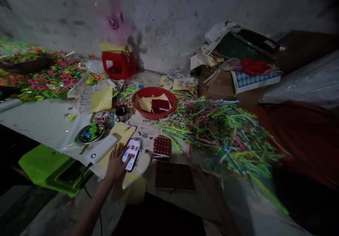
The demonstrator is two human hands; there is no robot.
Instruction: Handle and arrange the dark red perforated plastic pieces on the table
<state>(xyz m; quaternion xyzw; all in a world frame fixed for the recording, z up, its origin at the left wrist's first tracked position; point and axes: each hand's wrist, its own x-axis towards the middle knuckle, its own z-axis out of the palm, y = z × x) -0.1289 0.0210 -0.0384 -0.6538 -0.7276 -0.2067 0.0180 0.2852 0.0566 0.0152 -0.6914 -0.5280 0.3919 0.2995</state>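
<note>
Neither hand has a grip on anything: left hand (116, 162) lies flat, fingers spread, fingertips on the lit phone (131, 154) at 7 o'clock on the surface (45, 121). Right hand (209, 181), blurred at 5 o'clock, hovers near the dark red tray (174, 176); its fingers cannot be told. Scrolling seems underway.

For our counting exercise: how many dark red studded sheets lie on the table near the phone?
2 lie flat: a small red sheet right of the phone under the left hand, and a larger dark sheet nearer the table edge. Another lies in the red bowl; more may be hidden.
</note>
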